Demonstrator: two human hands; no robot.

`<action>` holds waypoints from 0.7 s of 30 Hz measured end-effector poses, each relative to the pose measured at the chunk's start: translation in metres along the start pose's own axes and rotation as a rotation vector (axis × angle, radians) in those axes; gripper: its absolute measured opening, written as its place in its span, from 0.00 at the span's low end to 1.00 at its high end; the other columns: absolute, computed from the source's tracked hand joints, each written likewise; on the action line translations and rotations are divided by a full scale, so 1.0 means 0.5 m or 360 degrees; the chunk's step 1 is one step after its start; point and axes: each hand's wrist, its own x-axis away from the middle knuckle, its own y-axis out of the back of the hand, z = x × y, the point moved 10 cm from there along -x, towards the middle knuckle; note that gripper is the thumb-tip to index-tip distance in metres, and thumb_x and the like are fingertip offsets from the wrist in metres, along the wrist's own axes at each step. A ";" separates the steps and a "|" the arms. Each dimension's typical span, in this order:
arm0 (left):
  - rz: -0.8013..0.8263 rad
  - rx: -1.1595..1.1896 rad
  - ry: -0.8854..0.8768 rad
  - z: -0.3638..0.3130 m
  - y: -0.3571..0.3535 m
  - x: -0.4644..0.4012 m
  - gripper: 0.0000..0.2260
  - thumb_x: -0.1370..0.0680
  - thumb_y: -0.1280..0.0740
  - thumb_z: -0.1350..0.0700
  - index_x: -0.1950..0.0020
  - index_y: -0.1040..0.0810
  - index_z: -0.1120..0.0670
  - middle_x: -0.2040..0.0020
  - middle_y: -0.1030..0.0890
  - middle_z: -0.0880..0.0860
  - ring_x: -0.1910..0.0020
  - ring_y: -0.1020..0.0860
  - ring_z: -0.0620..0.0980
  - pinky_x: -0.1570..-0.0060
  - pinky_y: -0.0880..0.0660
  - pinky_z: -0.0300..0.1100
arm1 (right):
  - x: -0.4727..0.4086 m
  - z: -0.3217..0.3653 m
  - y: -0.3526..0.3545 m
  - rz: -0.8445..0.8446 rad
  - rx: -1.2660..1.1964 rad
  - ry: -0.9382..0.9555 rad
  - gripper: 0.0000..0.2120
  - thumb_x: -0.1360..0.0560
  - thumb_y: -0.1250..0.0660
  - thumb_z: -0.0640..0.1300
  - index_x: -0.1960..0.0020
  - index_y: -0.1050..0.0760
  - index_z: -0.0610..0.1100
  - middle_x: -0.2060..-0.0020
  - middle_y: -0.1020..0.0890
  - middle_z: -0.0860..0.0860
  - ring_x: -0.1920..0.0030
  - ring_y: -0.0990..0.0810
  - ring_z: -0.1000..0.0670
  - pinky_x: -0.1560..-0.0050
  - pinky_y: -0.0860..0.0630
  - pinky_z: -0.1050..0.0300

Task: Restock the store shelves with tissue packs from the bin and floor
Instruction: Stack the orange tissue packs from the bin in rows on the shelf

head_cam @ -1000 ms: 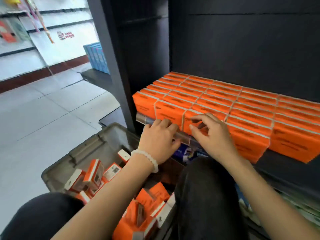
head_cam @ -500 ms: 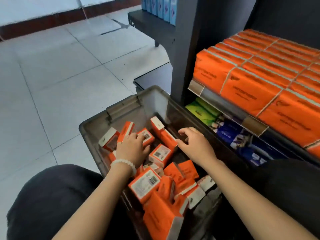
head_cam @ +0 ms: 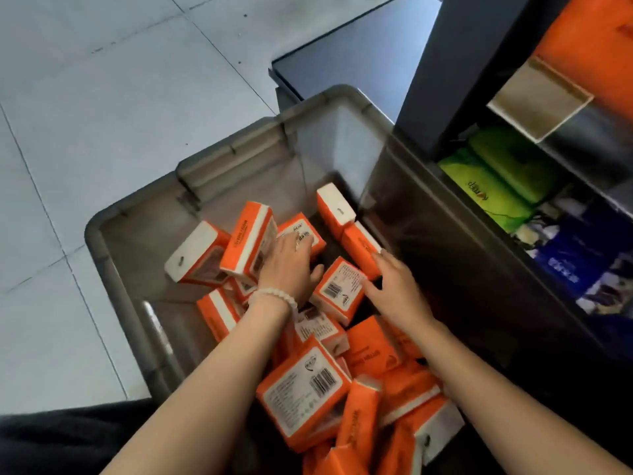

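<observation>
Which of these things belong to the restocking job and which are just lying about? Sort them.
Job:
- orange tissue packs heaped in the grey bin
- left hand and right hand, both down among the packs
- dark shelf unit

Lying about:
- green packs on the lower shelf
- blue packs beside them
- tiled floor

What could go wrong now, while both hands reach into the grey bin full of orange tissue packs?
1. The orange packs lie in a loose jumble, so lifting one may tip its neighbours, such as the upright pack beside the left hand.
2. The right hand has straight fingers on a pack against the bin wall; a shallow hold there might slip.
3. The near packs sit heaped by the bin's edge and could perhaps spill out.
</observation>
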 end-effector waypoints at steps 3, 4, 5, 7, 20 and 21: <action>0.0043 -0.0022 0.0055 0.031 -0.044 -0.056 0.27 0.24 0.36 0.49 0.29 0.38 0.57 0.29 0.37 0.59 0.28 0.41 0.57 0.29 0.43 0.49 | -0.033 -0.020 -0.039 -0.0004 -0.0047 -0.0040 0.31 0.25 0.34 0.43 0.25 0.42 0.42 0.25 0.41 0.44 0.25 0.45 0.47 0.26 0.48 0.55; 0.0081 -0.0038 0.0086 0.042 -0.061 -0.072 0.29 0.23 0.36 0.49 0.27 0.41 0.57 0.27 0.40 0.59 0.27 0.43 0.57 0.28 0.44 0.49 | -0.040 -0.027 -0.048 -0.0010 -0.0072 -0.0062 0.32 0.25 0.34 0.43 0.25 0.43 0.43 0.25 0.41 0.45 0.25 0.45 0.48 0.27 0.49 0.56; 0.0122 -0.0052 0.0125 0.052 -0.075 -0.084 0.31 0.23 0.36 0.48 0.25 0.44 0.57 0.26 0.43 0.60 0.26 0.46 0.58 0.27 0.46 0.50 | -0.044 -0.031 -0.052 -0.0031 -0.0096 -0.0079 0.33 0.25 0.35 0.43 0.24 0.44 0.43 0.25 0.41 0.46 0.25 0.45 0.48 0.27 0.48 0.57; 0.0211 -0.0090 0.0208 0.072 -0.101 -0.104 0.34 0.23 0.36 0.47 0.24 0.49 0.57 0.24 0.48 0.60 0.24 0.50 0.58 0.27 0.49 0.51 | -0.054 -0.038 -0.051 -0.0120 -0.0102 -0.0100 0.33 0.25 0.34 0.42 0.24 0.44 0.44 0.26 0.39 0.47 0.26 0.43 0.49 0.28 0.46 0.56; 0.0215 -0.0063 0.0097 0.074 -0.110 -0.142 0.39 0.33 0.27 0.40 0.27 0.40 0.47 0.33 0.37 0.56 0.36 0.34 0.57 0.35 0.35 0.50 | -0.064 -0.023 -0.049 -0.0688 0.0317 -0.0016 0.26 0.34 0.25 0.42 0.37 0.26 0.41 0.44 0.21 0.44 0.45 0.23 0.41 0.48 0.26 0.47; 0.0198 -0.0059 0.0094 0.073 -0.110 -0.140 0.39 0.33 0.28 0.38 0.27 0.41 0.47 0.33 0.37 0.56 0.36 0.34 0.57 0.35 0.35 0.50 | -0.063 -0.021 -0.048 -0.0701 0.0354 0.0006 0.25 0.34 0.25 0.42 0.39 0.25 0.41 0.46 0.20 0.44 0.46 0.23 0.42 0.49 0.25 0.48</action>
